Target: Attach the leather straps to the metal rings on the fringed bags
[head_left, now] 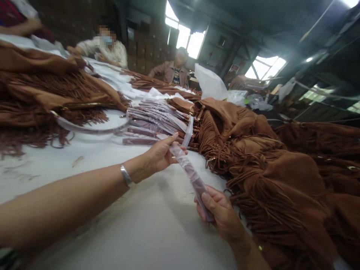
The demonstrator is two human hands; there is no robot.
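Observation:
A long flat brown strap (189, 170) in clear plastic wrap slants between my two hands above the white table. My left hand (163, 153), with a silver bracelet at its wrist, has its thumb and fingers round the strap's far end. The near end is gripped in my right hand (215, 208), thumb on top. Just beyond my left hand lies a pile of similar wrapped straps (157, 118). Brown fringed bags (253, 146) are heaped to the right, close to my right hand.
More fringed bags (56, 82) cover the left side of the white table (135, 225), with a pale wrapped loop hanging beside them. White plastic bags (209, 82) stand behind the pile. Two people (112, 50) sit at the far side; another person's arm shows at upper left.

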